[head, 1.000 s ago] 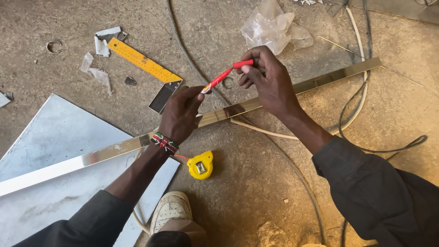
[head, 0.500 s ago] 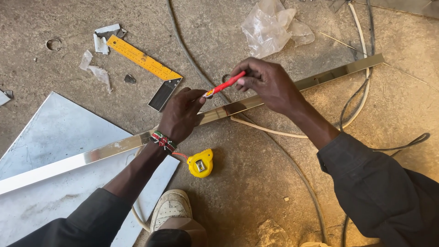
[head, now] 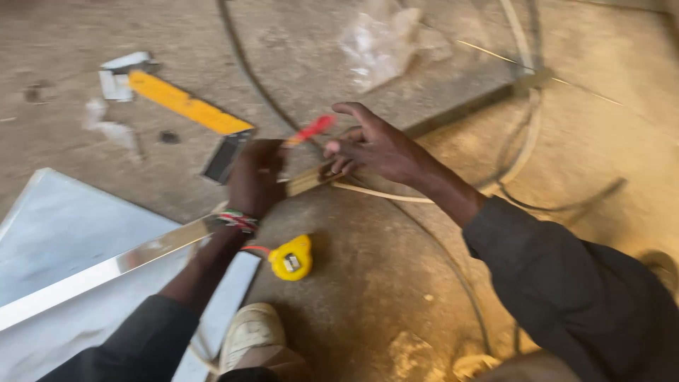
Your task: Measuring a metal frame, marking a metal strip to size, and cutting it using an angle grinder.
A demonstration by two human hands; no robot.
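Nearest the camera, a pale shoe (head: 249, 336) is seen on the concrete floor (head: 368, 283), with a flat grey metal sheet (head: 64, 233) lying to its left. Just beyond the shoe a yellow tape measure (head: 291, 257) rests on the floor, close below the wrist of the left hand.

A long polished metal strip (head: 106, 269) is laid slantwise across the sheet and the floor. It is pressed down by the left hand (head: 254, 177), which is clenched over it; a beaded band is worn at that wrist. The right hand (head: 378, 148) is set just beside it on the same strip, fingers bent, the forefinger raised. A red-tipped marker (head: 311, 129) is seen between the two hands; because of motion blur it cannot be told which hand grips it, nor whether the right hand is closed on anything.

A pale cable (head: 396, 194) runs under the right forearm and loops away. Farther off lie a yellow-bladed square (head: 187, 106), a few white scraps (head: 120, 71) and a crumpled clear plastic bag (head: 385, 39).

As a judgement: the strip could slide under a loosened left hand, so that a mark would fall off line; its edge may be sharp against bare fingers, and the looped cable could catch a sleeve or foot.
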